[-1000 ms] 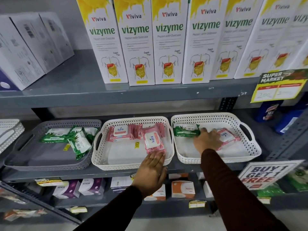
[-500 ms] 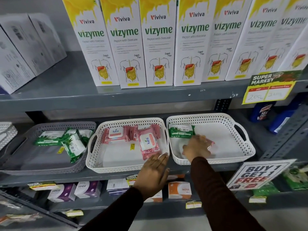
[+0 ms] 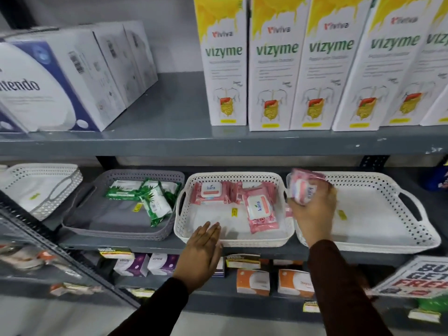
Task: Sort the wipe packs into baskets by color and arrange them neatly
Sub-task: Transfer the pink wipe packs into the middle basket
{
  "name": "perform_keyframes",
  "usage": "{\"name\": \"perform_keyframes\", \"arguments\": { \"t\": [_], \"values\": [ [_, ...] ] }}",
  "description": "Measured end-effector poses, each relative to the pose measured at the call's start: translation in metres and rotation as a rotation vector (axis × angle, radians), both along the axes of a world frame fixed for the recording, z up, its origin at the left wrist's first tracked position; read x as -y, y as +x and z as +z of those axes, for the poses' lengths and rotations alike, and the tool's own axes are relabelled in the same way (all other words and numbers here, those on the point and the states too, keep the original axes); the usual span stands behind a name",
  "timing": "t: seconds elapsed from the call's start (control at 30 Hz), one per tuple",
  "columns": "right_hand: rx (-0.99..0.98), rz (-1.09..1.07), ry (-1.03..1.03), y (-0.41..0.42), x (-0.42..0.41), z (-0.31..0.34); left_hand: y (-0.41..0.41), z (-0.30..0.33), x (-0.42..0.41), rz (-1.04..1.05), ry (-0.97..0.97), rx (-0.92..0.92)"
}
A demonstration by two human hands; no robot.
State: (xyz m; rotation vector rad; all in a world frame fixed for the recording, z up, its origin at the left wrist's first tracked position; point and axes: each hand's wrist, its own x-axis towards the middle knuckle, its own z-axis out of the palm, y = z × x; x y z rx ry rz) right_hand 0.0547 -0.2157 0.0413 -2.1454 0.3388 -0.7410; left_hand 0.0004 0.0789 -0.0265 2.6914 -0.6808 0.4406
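Note:
My right hand (image 3: 314,212) grips a pink wipe pack (image 3: 304,186), blurred, lifted over the left rim of the right white basket (image 3: 378,243). A green pack seen there earlier is not visible now. My left hand (image 3: 202,253) rests flat with fingers together on the front rim of the middle white basket (image 3: 184,229), which holds two pink packs: one at the back (image 3: 213,192), one tilted at the right (image 3: 260,210). The grey basket (image 3: 116,229) on the left holds green packs (image 3: 145,194) in a loose pile.
An empty white basket (image 3: 41,187) sits at the far left of the shelf. Tall Vizyme boxes (image 3: 274,69) and white boxes (image 3: 80,76) fill the shelf above. Small boxes (image 3: 253,281) line the shelf below. A "Buy 1 Get 1 Free" sign (image 3: 417,280) hangs at the lower right.
My right hand closed on the pink pack in the right basket and lifted it left toward the middle basket. My left hand stayed at the middle basket's front rim. The camera swung left.

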Motion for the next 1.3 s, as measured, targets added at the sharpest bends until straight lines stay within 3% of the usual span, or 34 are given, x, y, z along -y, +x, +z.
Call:
{"name": "perform_keyframes", "arguments": {
  "t": [0.2, 0.47, 0.53, 0.6, 0.67, 0.73, 0.8, 0.87, 0.97, 1.03, 1.2, 1.3],
  "values": [
    [-0.205, 0.681, -0.246, 0.017, -0.123, -0.013, 0.001, 0.0, -0.049, 0.012, -0.025, -0.022],
    [-0.438, 0.815, -0.55, 0.055, -0.164, -0.042, 0.004, 0.007, -0.066, -0.012, -0.016, -0.027],
    [-0.396, 0.804, -0.531, 0.052, -0.157, -0.033, 0.002, 0.004, -0.057, -0.029, -0.014, -0.016],
    [-0.221, 0.722, -0.45, 0.049, -0.137, -0.025, -0.001, 0.001, -0.04, -0.075, -0.008, -0.021],
    [-0.024, 0.514, -0.417, 0.053, -0.104, -0.024, -0.002, 0.0, -0.02, -0.104, -0.007, -0.036],
    [0.016, 0.275, -0.388, 0.057, -0.063, -0.023, -0.002, 0.0, 0.004, -0.127, -0.017, -0.04],
    [-0.107, 0.084, -0.341, 0.064, -0.022, -0.021, -0.003, 0.0, 0.027, -0.151, -0.029, -0.034],
    [-0.357, -0.022, -0.303, 0.071, 0.014, -0.022, -0.004, 0.0, 0.05, -0.154, -0.011, -0.027],
    [-0.75, 0.151, -0.344, 0.074, 0.055, -0.035, -0.003, -0.002, 0.08, -0.153, 0.032, -0.03],
    [-0.894, 0.287, -0.433, 0.071, 0.069, -0.043, 0.0, -0.002, 0.093, -0.157, 0.034, -0.042],
    [-0.982, 0.111, -0.592, 0.037, 0.067, -0.043, -0.001, -0.004, 0.094, -0.175, 0.039, -0.057],
    [-0.969, 0.062, -0.553, 0.026, 0.071, -0.042, 0.001, -0.002, 0.086, -0.183, 0.072, -0.06]
  ]
}}
